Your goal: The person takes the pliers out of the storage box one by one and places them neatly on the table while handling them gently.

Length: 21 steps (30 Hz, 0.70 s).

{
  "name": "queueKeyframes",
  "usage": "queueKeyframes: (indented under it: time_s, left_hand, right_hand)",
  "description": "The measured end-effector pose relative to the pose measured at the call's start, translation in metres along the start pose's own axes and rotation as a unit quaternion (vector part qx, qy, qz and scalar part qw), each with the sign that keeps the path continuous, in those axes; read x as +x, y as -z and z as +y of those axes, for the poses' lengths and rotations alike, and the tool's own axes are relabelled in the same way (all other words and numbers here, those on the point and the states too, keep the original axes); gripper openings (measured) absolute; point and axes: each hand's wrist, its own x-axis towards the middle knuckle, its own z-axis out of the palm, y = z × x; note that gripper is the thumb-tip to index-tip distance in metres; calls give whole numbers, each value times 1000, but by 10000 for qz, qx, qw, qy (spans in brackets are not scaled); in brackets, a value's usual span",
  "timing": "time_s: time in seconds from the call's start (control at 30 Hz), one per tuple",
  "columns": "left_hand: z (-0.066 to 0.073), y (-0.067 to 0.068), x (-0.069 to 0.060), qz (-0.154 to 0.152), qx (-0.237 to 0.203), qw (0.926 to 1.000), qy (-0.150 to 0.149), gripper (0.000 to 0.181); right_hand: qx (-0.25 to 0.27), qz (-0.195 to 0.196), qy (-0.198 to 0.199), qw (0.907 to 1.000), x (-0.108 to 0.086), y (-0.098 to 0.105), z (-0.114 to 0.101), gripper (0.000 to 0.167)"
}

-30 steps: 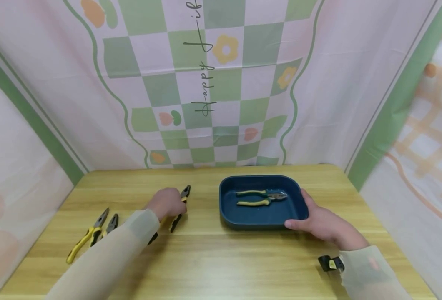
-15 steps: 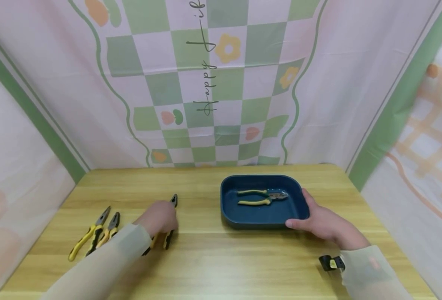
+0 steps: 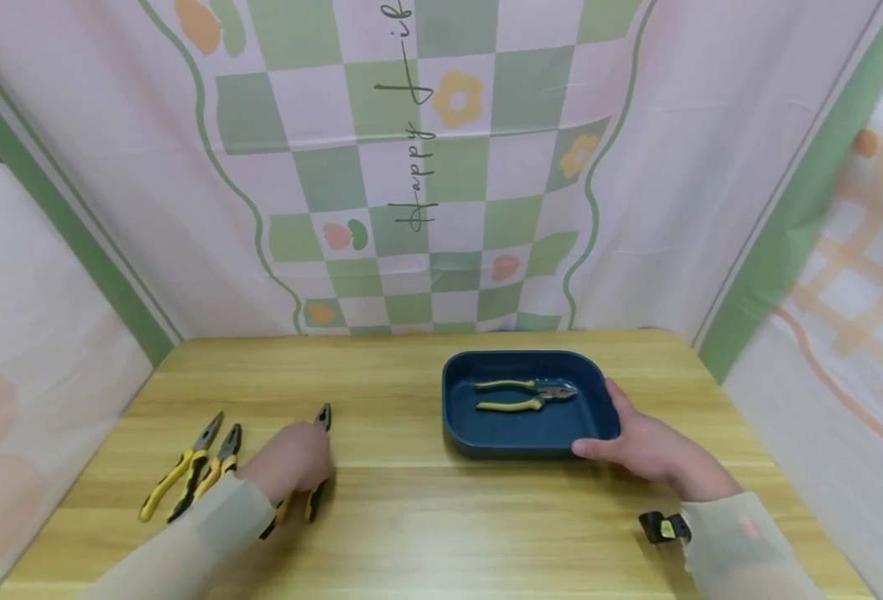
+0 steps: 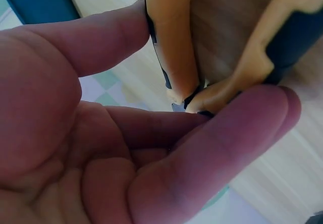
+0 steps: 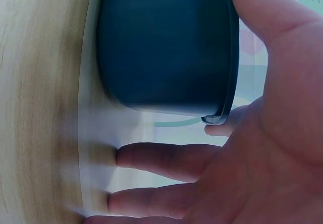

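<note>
My left hand [image 3: 291, 457] holds a pair of pliers [image 3: 316, 502] with orange and black handles over the left half of the table. Their dark head pokes out past the knuckles. In the left wrist view, thumb and fingers press against the splayed handles [image 4: 171, 37]. At the right end of a dark blue rectangular box [image 3: 512, 450] is my right hand [image 3: 640, 442], its thumb on the front corner. The right wrist view shows several fingers straight and spread, apart from the box. Inside the box lies another pair of pliers [image 3: 512, 405] with yellow-green handles, head to the right.
Two more pairs lie side by side at the left: yellow-and-black long-nose pliers [image 3: 179, 477] and orange-handled pliers [image 3: 219, 465], partly hidden by my left sleeve. A patterned cloth [image 3: 411, 167] hangs behind the wooden table [image 3: 441, 542]. A black device [image 3: 662, 527] sits at my right wrist.
My left hand has moved left and toward the near edge with its pliers, away from the box. The right hand and the box hold their place.
</note>
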Motion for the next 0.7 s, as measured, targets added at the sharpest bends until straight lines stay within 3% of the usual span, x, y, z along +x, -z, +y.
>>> queueKeyframes:
  time_s: [0.33,0.7]
  left_hand:
    - [-16,-5,-20,-29,-206,9995,257,17]
    - [-30,-6,-21,48,-287,9990,337,14]
  right_hand:
    - [92,-39,-14,9999,1,0,2,129]
    - [130,-50,4,9999,0,-1,3,129]
